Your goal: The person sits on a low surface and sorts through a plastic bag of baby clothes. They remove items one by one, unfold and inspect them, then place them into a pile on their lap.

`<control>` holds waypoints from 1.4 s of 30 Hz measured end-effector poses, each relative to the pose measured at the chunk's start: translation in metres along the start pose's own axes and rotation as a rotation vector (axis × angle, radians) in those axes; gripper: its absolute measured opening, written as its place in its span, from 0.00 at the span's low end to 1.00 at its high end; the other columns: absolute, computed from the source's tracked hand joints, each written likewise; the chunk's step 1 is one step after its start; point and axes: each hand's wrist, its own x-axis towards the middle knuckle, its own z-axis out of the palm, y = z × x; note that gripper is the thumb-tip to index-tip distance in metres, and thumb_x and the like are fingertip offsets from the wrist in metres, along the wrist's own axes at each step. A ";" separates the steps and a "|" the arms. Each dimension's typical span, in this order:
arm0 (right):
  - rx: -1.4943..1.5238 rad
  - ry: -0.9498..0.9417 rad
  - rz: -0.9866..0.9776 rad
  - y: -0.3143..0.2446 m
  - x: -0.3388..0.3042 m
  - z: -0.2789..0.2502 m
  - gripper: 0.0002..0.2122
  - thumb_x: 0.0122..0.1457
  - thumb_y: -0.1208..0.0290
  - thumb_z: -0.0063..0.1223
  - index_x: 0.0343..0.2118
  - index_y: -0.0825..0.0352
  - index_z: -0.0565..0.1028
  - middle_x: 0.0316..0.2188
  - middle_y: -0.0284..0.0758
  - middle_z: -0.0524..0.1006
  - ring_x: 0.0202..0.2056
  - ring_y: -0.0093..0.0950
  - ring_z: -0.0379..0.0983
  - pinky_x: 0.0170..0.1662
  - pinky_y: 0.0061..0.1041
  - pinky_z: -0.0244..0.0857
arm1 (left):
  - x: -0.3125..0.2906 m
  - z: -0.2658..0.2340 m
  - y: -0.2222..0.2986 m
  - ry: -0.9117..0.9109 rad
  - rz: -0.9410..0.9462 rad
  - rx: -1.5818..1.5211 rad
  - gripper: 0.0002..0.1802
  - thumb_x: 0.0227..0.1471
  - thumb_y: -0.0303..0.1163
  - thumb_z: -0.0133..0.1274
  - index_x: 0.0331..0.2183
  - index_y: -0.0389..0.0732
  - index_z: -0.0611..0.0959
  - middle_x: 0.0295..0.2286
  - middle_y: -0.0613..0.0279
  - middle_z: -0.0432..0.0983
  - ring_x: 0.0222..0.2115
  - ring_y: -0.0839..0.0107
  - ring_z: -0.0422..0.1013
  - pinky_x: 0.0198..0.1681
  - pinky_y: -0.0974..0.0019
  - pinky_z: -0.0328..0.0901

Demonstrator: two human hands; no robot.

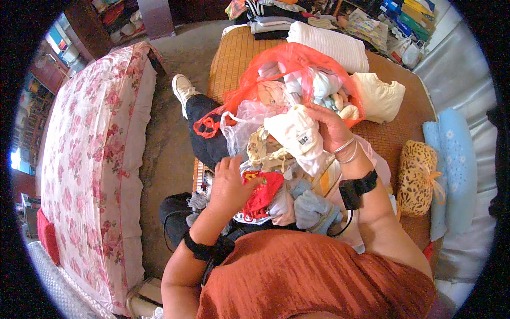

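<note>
A small white baby garment (291, 133) with a little dark print hangs from my right hand (330, 126), whose fingers are closed on its upper edge. My left hand (229, 183) holds nothing; its fingers are apart beside a red cloth (265, 195). Below the white garment lies a loose heap on my lap: a beige piece (257, 149), a blue-grey cloth (314, 210) and several other small clothes. Just beyond them a red plastic bag (297, 51) gapes around more baby clothes. A clear plastic bag (241, 125) with white handles sits at its left.
I sit on a bed with a woven mat (223, 66). On it lie a white ribbed roll (329, 47), a cream garment (378, 95), a leopard-print bundle (417, 179), blue padded rolls (458, 165) and folded clothes (272, 25). A flower-patterned cover (95, 138) drapes the furniture at left.
</note>
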 end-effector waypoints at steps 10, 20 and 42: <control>0.099 -0.008 -0.020 0.042 -0.006 0.048 0.16 0.60 0.59 0.50 0.45 0.64 0.72 0.37 0.34 0.77 0.37 0.29 0.76 0.42 0.33 0.72 | 0.018 0.001 0.029 -0.049 0.170 -0.868 0.33 0.47 0.16 0.53 0.57 0.42 0.68 0.53 0.52 0.66 0.49 0.63 0.68 0.50 0.66 0.65; 0.184 -0.078 0.099 0.033 -0.013 0.051 0.24 0.54 0.55 0.58 0.46 0.69 0.71 0.36 0.38 0.78 0.36 0.31 0.76 0.42 0.30 0.72 | 0.003 0.011 -0.005 -0.178 -0.239 -1.310 0.12 0.48 0.22 0.58 0.38 0.40 0.77 0.30 0.68 0.74 0.27 0.81 0.69 0.28 0.76 0.66; -1.451 0.161 -0.451 0.020 -0.024 0.020 0.16 0.55 0.67 0.59 0.43 0.69 0.74 0.38 0.35 0.75 0.38 0.22 0.72 0.40 0.22 0.68 | -0.003 -0.013 -0.050 -0.103 -0.221 -2.011 0.24 0.55 0.34 0.44 0.51 0.34 0.69 0.45 0.51 0.74 0.44 0.60 0.73 0.50 0.58 0.67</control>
